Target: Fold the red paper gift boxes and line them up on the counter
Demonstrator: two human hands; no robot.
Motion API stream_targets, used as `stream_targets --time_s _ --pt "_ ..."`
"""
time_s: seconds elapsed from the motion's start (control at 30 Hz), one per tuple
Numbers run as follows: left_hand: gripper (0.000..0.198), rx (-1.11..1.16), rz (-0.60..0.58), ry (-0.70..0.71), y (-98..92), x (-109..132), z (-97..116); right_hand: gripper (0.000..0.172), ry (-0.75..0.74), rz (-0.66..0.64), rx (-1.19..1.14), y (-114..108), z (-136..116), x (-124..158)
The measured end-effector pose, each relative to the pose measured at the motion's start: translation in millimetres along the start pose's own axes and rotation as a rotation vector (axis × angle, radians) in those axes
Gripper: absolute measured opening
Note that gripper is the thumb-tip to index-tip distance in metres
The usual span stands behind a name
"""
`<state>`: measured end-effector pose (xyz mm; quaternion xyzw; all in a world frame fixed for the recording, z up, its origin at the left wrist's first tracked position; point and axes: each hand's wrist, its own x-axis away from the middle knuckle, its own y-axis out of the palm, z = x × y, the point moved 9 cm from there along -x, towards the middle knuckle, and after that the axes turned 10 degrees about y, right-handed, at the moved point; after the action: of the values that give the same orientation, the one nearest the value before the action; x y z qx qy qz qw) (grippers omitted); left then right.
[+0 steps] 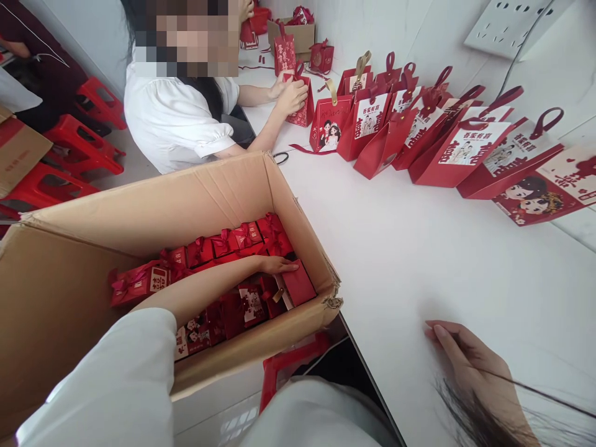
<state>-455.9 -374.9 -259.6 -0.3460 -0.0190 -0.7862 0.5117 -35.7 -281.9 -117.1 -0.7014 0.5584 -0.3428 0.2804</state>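
Note:
My left hand [277, 265] reaches down into a large cardboard box [212, 197] and grips a plain red gift box [299, 284] at its right end. More red gift boxes [223, 242] with ribbon bows fill the bottom around it. Some carry printed cartoon couples [194, 330] or white labels. My right hand [470, 360] rests over the white table, thumb and fingers drawn together with nothing visible in them. A thin dark strand crosses its back, and loose hair hangs before the wrist.
Several red gift bags [465, 152] with ribbon loops stand along the wall on the white table [372, 248]. Across from me, a co-worker's hands [291, 96] hold a red gift box. Red stools [77, 139] stand at left. A socket panel [505, 25] is on the wall.

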Motion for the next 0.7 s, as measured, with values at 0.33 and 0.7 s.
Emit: stream_targets --time_s 0.33,0.7 --pt "0.054 0.047 0.186 -0.089 0.2 4 3 0.039 0.116 -0.042 -0.056 14 26 0" --pt "0.036 0.177 0.754 -0.008 -19.7 40 58 0.037 0.113 -0.155 0.005 26 19 -4"
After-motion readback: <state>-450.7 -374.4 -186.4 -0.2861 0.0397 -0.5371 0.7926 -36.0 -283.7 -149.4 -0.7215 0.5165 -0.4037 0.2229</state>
